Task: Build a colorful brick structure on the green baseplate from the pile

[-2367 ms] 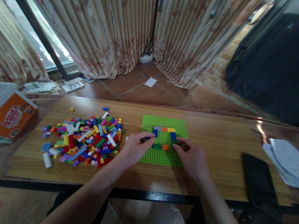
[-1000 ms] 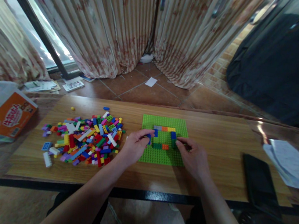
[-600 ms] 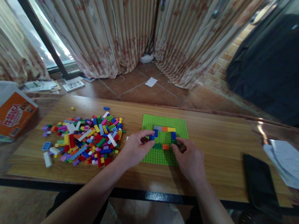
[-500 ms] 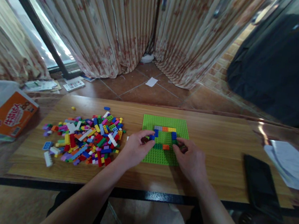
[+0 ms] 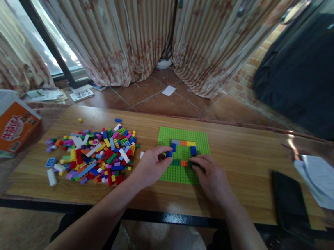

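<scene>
A green baseplate [image 5: 184,135] lies on the wooden table [image 5: 241,168], carrying a partial frame of bricks [image 5: 183,143] in grey, orange, yellow and blue. My left hand [image 5: 150,166] rests at the plate's left edge, its thumb and finger pinched on a small blue brick [image 5: 169,154] at the frame's left side. Over the plate's lower right part lies my right hand [image 5: 211,176], fingers curled and pressing near a dark brick beside an orange one [image 5: 184,163]. To the left lies a pile of loose coloured bricks [image 5: 94,154].
A clear plastic box with an orange label [image 5: 4,129] stands at the far left. A black phone [image 5: 289,202] and white papers [image 5: 322,180] lie at the right. Curtains [image 5: 137,25] hang behind the table, over a tiled floor.
My left hand has pressed the blue brick down against the frame's left side. My right hand has slid slightly left toward the orange brick. The view dipped a little.
</scene>
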